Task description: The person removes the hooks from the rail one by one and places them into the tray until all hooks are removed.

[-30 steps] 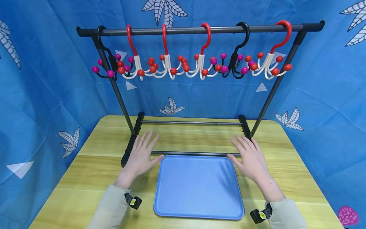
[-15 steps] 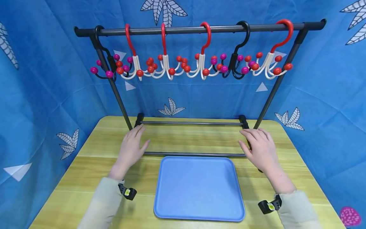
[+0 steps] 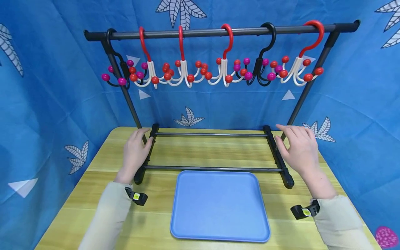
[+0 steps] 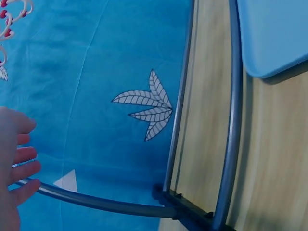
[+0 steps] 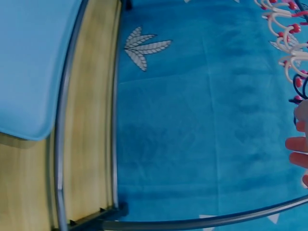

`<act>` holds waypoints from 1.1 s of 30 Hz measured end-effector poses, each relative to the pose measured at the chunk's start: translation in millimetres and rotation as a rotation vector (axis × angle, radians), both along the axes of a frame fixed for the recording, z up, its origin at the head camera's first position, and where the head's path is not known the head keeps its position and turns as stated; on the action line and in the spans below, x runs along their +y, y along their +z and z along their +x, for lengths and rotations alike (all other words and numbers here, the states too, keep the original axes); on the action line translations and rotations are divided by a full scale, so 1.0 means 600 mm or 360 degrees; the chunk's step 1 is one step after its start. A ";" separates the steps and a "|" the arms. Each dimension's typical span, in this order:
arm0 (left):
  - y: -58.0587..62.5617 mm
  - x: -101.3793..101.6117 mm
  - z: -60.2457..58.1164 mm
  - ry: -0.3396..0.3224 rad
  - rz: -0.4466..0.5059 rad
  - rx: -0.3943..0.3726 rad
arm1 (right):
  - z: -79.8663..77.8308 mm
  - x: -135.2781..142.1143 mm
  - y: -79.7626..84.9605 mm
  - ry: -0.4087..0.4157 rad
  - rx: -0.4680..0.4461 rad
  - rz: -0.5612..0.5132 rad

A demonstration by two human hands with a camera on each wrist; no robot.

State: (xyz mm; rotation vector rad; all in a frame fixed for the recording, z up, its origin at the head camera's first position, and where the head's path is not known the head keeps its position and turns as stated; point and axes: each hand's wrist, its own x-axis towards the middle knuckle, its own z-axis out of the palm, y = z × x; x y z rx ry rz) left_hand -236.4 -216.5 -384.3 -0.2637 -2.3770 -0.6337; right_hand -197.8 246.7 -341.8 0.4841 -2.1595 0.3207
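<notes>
In the head view my left hand (image 3: 133,154) is held at the lower part of the black rack's left post (image 3: 129,104), fingers loosely bent and thumb apart. The left wrist view has those fingers (image 4: 25,169) beside the post, which passes behind them; contact cannot be told. My right hand (image 3: 300,149) hovers by the right post (image 3: 301,100), thumb spread from softly curved fingers, holding nothing visible. From the top bar (image 3: 203,33) hang several multi-prong hook hangers, such as a red-and-white one (image 3: 184,71) with red ball tips and a black one (image 3: 258,67) with magenta tips.
A blue tray (image 3: 220,206) lies on the wooden table (image 3: 156,215), just in front of the rack's lower front rod (image 3: 215,169). The rack's black feet (image 3: 282,170) stand on either side. Blue patterned cloth (image 3: 212,107) surrounds the table.
Both hands have moved outward and away from me, from beside the tray's far corners to the rack's two posts. Their fingers have become more bent. Hangers and tray stay in place.
</notes>
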 end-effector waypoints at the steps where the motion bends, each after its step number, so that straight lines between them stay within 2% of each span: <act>1: 0.002 -0.001 -0.002 0.0016 0.0022 -0.0010 | -0.002 0.002 0.005 -0.0006 0.0010 -0.0020; 4: 0.011 -0.006 -0.011 0.0036 0.0131 -0.0048 | -0.009 0.008 0.023 -0.0012 0.0005 -0.0050; 12: 0.032 -0.021 -0.023 0.0049 0.0433 -0.0240 | -0.017 0.018 0.062 -0.0008 0.0012 -0.0157; 20: 0.049 -0.030 -0.045 0.0097 0.0707 -0.0249 | -0.025 0.027 0.108 -0.0037 0.0047 -0.0467; 26: 0.064 -0.026 -0.059 0.0166 0.0822 -0.0303 | -0.035 0.038 0.147 -0.0083 0.0039 -0.0620; 33: 0.072 -0.030 -0.074 0.0257 0.0959 -0.0209 | -0.057 0.041 0.178 -0.0143 -0.0008 -0.0702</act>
